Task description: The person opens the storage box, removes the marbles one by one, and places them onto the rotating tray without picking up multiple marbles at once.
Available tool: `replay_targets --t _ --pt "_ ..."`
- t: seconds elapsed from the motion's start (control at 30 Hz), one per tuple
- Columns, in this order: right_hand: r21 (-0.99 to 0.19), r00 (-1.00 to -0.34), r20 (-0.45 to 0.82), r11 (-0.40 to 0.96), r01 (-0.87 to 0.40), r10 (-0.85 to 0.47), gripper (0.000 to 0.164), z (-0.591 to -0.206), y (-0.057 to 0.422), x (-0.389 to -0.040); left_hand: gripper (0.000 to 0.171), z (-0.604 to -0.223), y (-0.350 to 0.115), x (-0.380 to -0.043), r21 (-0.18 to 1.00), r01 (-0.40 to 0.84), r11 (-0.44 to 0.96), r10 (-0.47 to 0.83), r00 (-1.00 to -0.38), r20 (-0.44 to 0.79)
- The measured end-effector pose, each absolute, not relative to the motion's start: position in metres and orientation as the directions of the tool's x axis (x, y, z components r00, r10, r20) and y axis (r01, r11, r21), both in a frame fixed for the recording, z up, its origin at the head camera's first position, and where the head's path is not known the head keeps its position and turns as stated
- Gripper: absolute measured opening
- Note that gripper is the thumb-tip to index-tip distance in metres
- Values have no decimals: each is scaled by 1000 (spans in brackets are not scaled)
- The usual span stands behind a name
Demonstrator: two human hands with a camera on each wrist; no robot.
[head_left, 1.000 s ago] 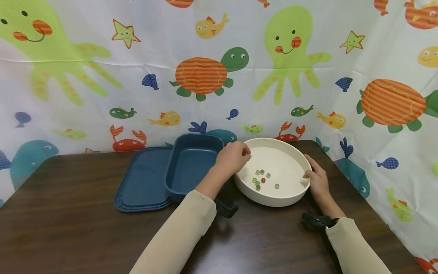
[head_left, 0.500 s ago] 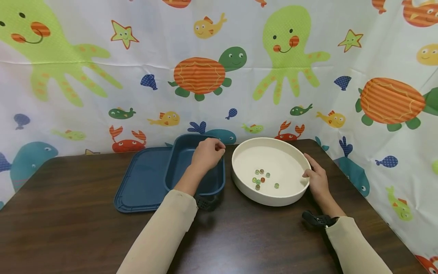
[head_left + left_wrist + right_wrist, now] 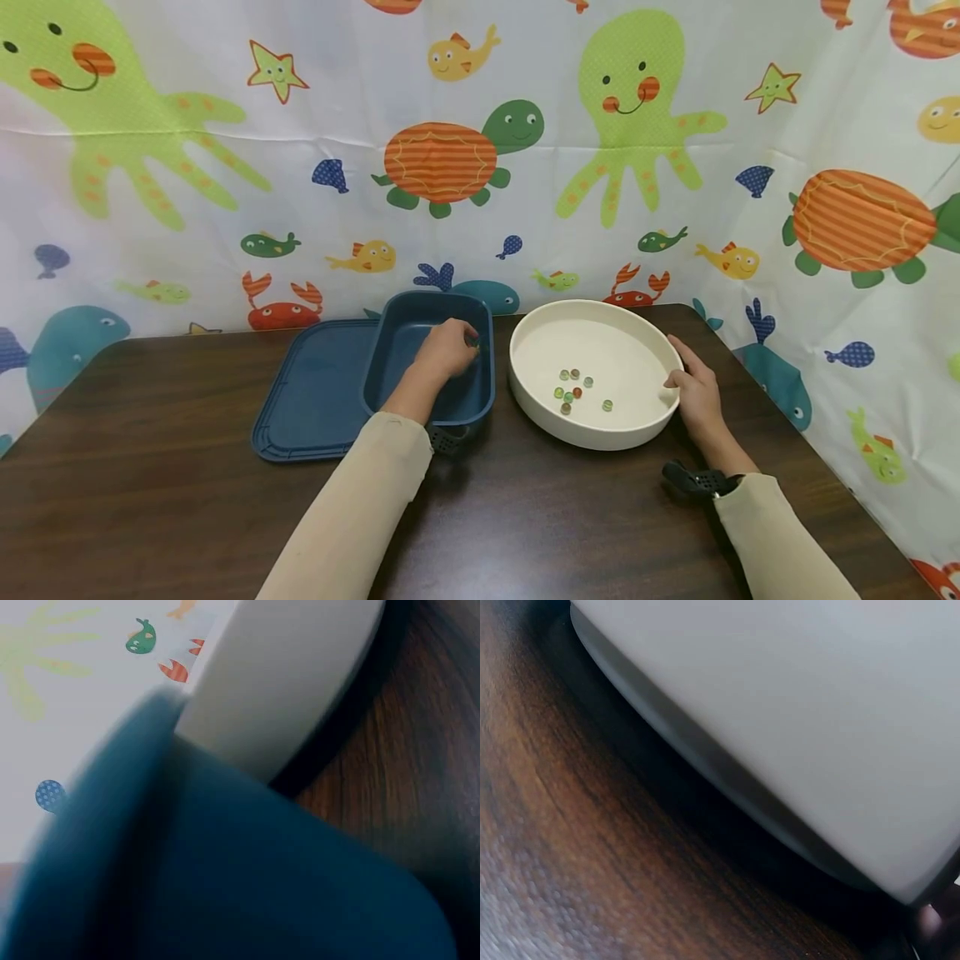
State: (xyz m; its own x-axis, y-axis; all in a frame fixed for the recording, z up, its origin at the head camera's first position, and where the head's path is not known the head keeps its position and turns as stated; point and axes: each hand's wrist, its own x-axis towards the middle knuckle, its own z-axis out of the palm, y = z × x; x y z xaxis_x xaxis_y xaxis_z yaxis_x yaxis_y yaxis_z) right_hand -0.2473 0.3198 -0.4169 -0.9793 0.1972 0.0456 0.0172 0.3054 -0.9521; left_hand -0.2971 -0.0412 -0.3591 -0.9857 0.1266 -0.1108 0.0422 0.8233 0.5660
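My left hand (image 3: 447,347) is down inside the deep blue container (image 3: 390,367), its fingers curled and thumb and fingertips close together. They pinch a small, dark greenish marble (image 3: 473,341), mostly hidden by the hand. On the right, my right hand (image 3: 697,385) grips the rim of a round cream-white bowl (image 3: 600,333), thumb on the inside and fingers outside. Several glass marbles lie on the bowl's floor, green ones plus a red marble (image 3: 577,392). The left wrist view shows the container's wall (image 3: 300,877) beside the bowl; the right wrist view shows the bowl's side (image 3: 795,712).
A flat blue lid (image 3: 315,392) lies left of the container, partly beneath it. Both vessels stand near the back edge of the dark wooden table (image 3: 150,467). Behind hangs a white curtain (image 3: 300,200) printed with sea animals.
My left hand has moved left from the bowl's rim to the blue container, then down into it. The right hand keeps its hold, and the marbles in the bowl look unmoved.
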Motion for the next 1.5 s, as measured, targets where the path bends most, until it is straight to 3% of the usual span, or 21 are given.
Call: replay_targets --t 0.43,0.77,1.5 --pt "-954 -979 44 300 18 198 77 -414 319 -249 35 -362 -42 -302 521 10 853 122 -976 -180" --pt "-955 -978 44 297 19 206 78 -415 320 -248 16 -366 -42 -303 482 62 874 152 -977 -150" --pt "-954 -978 30 296 33 207 77 -414 316 -247 17 -356 -48 -300 579 27 815 97 -991 -90"
